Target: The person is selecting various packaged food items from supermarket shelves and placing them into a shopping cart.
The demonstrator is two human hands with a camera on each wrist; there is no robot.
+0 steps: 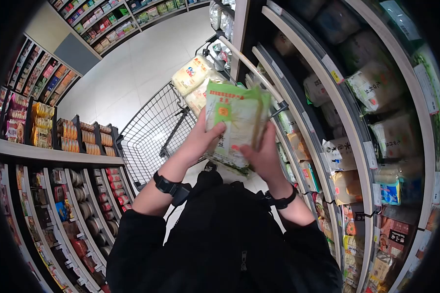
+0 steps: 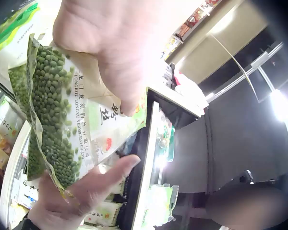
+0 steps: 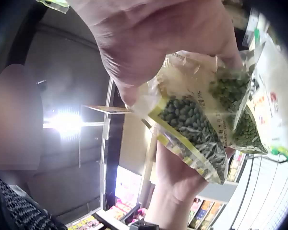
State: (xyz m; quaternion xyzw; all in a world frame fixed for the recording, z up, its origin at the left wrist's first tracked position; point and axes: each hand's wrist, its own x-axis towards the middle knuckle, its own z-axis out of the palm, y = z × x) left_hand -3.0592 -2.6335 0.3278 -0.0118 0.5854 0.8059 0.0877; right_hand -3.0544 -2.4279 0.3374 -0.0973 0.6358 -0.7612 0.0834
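Observation:
In the head view, a clear and green bag of vermicelli is held up in front of the chest, over the near end of a shopping cart. My left hand grips its left side, thumb across the printed front. At the lower right, my right hand holds the bag, its thumb on the front and its fingers around the side. Both wrist views show green beans printed on the bag's end. Two white packages sit in the cart just behind the bag, partly hidden by it.
A shelf of similar bags rises close on the right. Another shelf with packaged food stands on the left. The cart's handle bar runs beside the right shelf. Pale tiled floor stretches ahead to more shelving.

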